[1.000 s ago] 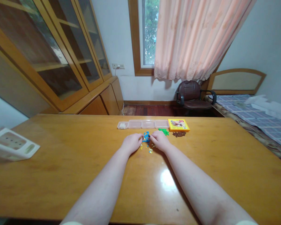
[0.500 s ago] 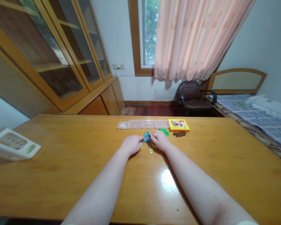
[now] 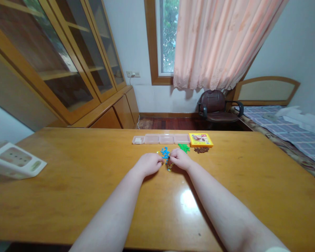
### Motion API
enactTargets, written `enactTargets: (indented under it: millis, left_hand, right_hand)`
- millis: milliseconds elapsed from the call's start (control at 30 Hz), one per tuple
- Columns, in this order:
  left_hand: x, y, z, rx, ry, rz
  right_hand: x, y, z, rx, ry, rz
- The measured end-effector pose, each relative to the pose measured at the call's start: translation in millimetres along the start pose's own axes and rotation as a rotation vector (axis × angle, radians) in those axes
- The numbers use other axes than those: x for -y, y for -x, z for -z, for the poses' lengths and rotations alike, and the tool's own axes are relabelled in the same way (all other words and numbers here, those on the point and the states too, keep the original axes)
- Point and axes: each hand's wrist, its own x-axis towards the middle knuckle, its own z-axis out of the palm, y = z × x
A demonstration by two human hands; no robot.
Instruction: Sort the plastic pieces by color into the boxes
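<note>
My left hand (image 3: pixel 147 163) and my right hand (image 3: pixel 180 159) rest close together on the wooden table (image 3: pixel 68 182), fingers curled and almost touching. Between their fingertips sits a tiny multicoloured piece (image 3: pixel 169 166); both hands pinch at it, but which one holds it is too small to tell. Just beyond the fingers lies a small heap of blue pieces (image 3: pixel 164 152). A green heap (image 3: pixel 184 147) and a brown heap (image 3: pixel 201 150) lie to the right of it.
A row of clear plastic compartment boxes (image 3: pixel 160 139) and a yellow box (image 3: pixel 200 139) lie behind the heaps. A white carton (image 3: pixel 14 162) lies at the table's left edge. Beyond are a glass-door cabinet (image 3: pixel 68 63), an armchair (image 3: pixel 216 106) and a bed (image 3: pixel 291 136).
Both hands have drawn back toward me from the blue heap, which now lies uncovered. The fingertips have come together over a small piece nearer me.
</note>
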Motion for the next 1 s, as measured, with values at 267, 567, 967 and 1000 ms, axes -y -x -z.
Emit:
enactTargets:
  millis: [267, 567, 967, 1000]
  left_hand:
    - [-5.3, 4.2, 1.8, 0.09, -0.017, -0.087]
    - [-11.0, 7.5, 4.7, 0.099, 0.074, -0.239]
    - [-8.1, 7.0, 3.3, 0.14, 0.029, -0.179]
    - [-6.8, 6.6, 2.7, 0.136, 0.02, -0.161]
  right_hand:
    - [2.3, -0.6, -0.3, 0.075, 0.006, 0.014]
    - [2.5, -0.4, 0.8, 0.081, 0.016, -0.017]
    - [1.9, 0.6, 0.9, -0.031, -0.004, -0.109]
    - [1.4, 0.5, 0.7, -0.04, -0.002, -0.117]
